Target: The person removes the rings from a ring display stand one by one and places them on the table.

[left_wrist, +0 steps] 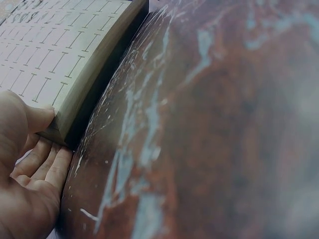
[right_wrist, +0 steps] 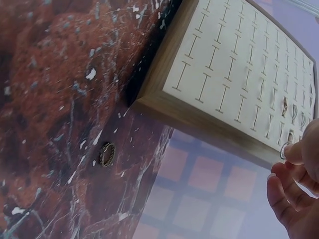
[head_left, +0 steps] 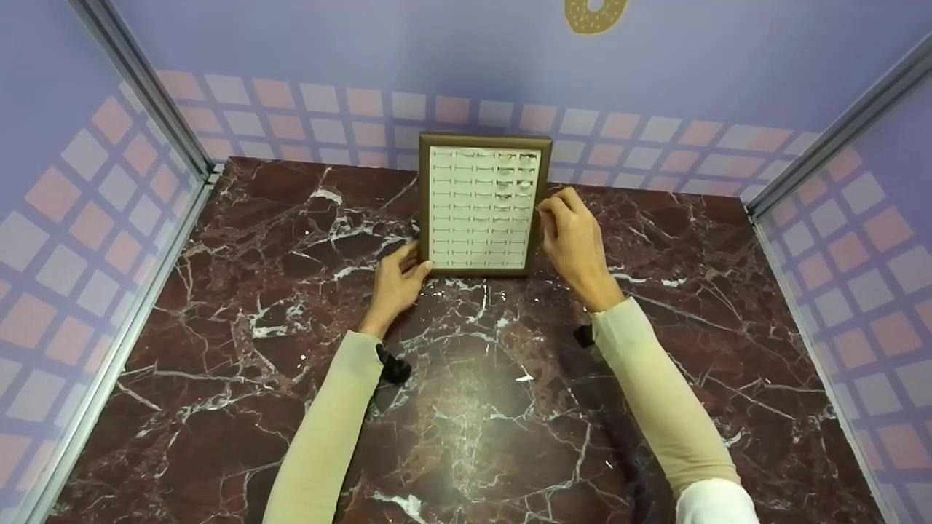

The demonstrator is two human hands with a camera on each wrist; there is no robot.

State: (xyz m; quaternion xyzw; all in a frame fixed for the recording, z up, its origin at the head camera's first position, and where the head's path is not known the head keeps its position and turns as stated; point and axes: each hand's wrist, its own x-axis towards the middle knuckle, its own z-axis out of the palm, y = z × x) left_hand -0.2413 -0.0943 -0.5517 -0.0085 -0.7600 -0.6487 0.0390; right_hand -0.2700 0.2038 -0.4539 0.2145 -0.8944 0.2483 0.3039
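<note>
A ring display case with a brown frame and a white slotted insert stands tilted upright near the back wall. Several rings sit in the slots of its two right-hand columns, toward the top. My left hand grips the case's lower left corner, thumb on the front and fingers behind and under it. At the right edge, my right hand pinches a small ring between thumb and fingertips, close to the insert. Another ring lies on the tabletop, hidden in the head view.
The dark red marbled tabletop extends in front of the case. A purple wall with pink and white squares stands behind, and side panels with metal edges enclose both sides.
</note>
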